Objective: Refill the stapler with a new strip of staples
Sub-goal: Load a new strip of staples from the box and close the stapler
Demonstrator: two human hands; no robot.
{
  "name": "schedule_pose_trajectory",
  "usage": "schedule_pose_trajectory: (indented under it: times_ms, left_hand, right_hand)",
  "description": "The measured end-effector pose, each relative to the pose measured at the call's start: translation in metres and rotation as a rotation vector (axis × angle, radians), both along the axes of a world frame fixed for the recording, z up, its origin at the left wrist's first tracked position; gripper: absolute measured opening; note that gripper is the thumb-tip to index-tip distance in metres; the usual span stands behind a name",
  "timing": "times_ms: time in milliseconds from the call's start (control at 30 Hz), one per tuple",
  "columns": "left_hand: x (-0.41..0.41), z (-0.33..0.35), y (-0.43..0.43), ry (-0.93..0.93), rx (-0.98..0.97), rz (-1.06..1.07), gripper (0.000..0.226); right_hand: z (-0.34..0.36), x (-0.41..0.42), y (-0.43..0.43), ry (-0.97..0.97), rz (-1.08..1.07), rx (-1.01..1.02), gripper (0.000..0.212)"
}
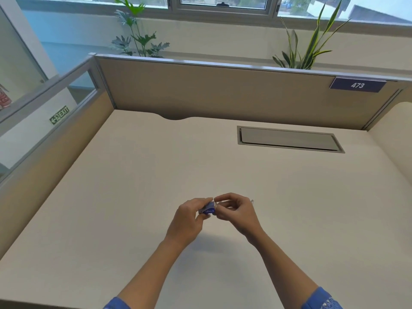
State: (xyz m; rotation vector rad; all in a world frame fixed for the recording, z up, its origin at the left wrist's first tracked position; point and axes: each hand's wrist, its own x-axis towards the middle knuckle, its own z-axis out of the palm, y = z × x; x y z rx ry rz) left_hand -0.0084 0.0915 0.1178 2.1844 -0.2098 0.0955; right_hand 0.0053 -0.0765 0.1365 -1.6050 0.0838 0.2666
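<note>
Both hands pinch one small blue box (pixel 207 209): left hand (pixel 187 221) grip underneath, right hand (pixel 236 214) beside.

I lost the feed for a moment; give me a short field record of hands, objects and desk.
left hand: holds small blue box
right hand: pinches the box's right end; a clear item, unclear what, shows past it
stapler: not clearly visible
desk: bare beige top, closed cable flap at far right
panel tag: 473

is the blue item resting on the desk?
No, the small blue item is held above the desk, pinched between the left hand and right hand.
</note>
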Motion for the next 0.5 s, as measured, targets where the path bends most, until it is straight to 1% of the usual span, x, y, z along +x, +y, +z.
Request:
schedule_pose_trajectory:
  times_ms: [200,367,500]
  left_hand:
    - [-0.008,0.005,-0.014,0.031,0.044,-0.013,0.047]
    - [-0.01,0.008,-0.027,0.033,0.058,0.075,0.048]
    - [-0.01,0.009,-0.032,0.067,0.114,0.125,0.046]
  right_hand:
    - [0.001,-0.008,-0.016,0.039,0.052,0.021,0.012]
    - [-0.002,-0.014,-0.025,0.056,0.043,0.04,0.009]
    - [-0.005,-0.016,-0.027,0.073,0.033,0.062,0.012]
